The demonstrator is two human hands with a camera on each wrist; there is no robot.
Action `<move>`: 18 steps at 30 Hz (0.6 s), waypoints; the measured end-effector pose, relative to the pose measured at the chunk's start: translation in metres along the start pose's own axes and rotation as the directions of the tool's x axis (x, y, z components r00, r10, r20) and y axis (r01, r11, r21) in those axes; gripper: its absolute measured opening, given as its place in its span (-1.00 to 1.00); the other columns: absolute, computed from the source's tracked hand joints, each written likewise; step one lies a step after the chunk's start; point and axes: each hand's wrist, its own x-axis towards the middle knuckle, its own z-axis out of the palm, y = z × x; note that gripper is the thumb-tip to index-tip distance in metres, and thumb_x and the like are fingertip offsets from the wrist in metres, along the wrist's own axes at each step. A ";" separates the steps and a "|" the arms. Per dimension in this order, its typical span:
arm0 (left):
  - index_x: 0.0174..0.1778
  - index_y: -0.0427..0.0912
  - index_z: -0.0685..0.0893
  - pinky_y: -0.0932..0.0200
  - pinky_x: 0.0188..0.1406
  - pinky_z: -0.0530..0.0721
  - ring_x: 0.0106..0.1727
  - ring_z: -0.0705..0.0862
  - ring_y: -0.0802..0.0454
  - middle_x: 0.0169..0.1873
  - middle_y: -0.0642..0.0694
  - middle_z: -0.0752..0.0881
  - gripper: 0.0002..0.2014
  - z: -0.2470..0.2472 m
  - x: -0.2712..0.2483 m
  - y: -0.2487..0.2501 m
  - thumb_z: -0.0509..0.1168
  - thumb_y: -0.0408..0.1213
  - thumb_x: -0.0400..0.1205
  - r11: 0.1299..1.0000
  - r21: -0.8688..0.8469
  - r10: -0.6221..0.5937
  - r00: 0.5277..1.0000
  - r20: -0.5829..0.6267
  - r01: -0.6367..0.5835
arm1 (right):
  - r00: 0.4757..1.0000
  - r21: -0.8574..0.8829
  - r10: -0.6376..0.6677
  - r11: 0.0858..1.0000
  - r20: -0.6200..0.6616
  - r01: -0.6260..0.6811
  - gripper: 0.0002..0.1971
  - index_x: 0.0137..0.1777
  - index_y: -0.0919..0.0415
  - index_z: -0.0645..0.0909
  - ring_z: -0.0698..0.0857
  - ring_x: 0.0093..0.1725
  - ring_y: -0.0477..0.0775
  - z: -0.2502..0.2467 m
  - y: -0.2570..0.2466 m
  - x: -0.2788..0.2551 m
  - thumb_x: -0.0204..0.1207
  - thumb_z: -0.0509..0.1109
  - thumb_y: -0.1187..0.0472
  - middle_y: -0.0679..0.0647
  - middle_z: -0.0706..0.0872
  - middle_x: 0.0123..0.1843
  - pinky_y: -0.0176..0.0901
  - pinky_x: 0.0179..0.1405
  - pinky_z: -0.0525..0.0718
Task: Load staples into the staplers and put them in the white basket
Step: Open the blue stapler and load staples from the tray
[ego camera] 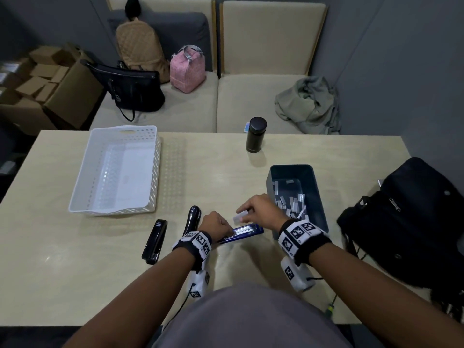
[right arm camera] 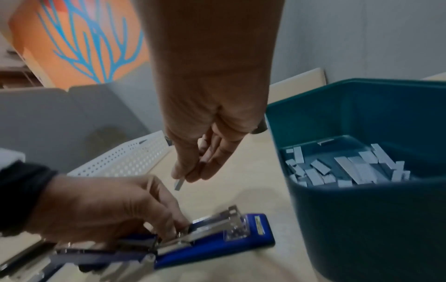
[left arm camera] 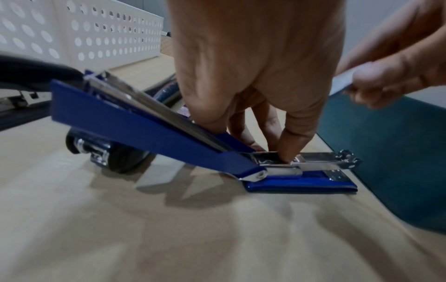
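Three staplers lay on the worktop: a blue stapler hinged open, a black stapler with small white lettering too blurred to read, and another dark one. Blue stapler's base carried a yellow label, unreadable; long axis ran left-right, chrome magazine pointing toward the teal bin. Left hand gripped its hinge end. Right hand pinched a staple strip just above it. White basket sat far-left.
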 end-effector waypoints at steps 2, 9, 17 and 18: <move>-0.26 -0.28 0.89 0.21 -0.32 0.63 -0.31 0.69 0.00 -0.48 -0.16 0.74 -0.89 0.000 -0.001 0.001 0.45 -0.41 0.39 1.000 0.000 -0.005 1.000 0.003 0.005 | 0.996 -0.069 0.042 0.997 0.075 -0.036 -0.70 0.09 0.19 0.81 0.57 -0.36 -0.15 0.009 0.001 0.002 0.34 0.64 0.20 -0.02 0.66 -0.34 -0.38 -0.32 0.52; -0.23 -0.28 0.89 0.20 -0.29 0.67 -0.23 0.75 -0.02 -0.24 -0.28 0.86 -0.88 -0.001 0.000 -0.001 0.46 -0.45 0.38 0.999 -0.034 -0.010 1.000 0.011 0.010 | 0.988 -0.332 0.085 0.942 0.132 -0.037 -0.83 -0.03 0.16 0.81 0.76 -0.04 0.19 0.021 0.007 -0.002 0.39 0.56 0.17 0.16 0.80 -0.03 -0.04 -0.05 0.75; -0.26 -0.25 0.90 0.10 -0.20 0.77 -0.19 0.78 -0.05 -0.26 -0.25 0.86 -0.83 -0.002 0.000 -0.001 0.40 -0.46 0.35 1.000 -0.021 0.000 1.000 0.014 0.000 | 0.983 -0.565 -0.098 0.808 0.153 0.169 -0.78 0.10 0.14 0.77 0.69 -0.04 0.23 0.033 0.015 -0.006 0.47 0.51 0.16 0.11 0.63 0.04 -0.01 -0.14 0.66; -0.25 -0.25 0.90 0.10 -0.19 0.77 -0.21 0.77 -0.04 -0.26 -0.25 0.86 -0.83 -0.002 -0.001 -0.001 0.40 -0.47 0.36 1.000 -0.018 0.000 1.000 0.014 0.000 | 0.985 -0.557 -0.108 0.814 0.133 0.164 -0.79 0.09 0.13 0.78 0.69 -0.05 0.22 0.032 0.014 -0.006 0.47 0.49 0.14 0.09 0.64 0.03 0.01 -0.13 0.67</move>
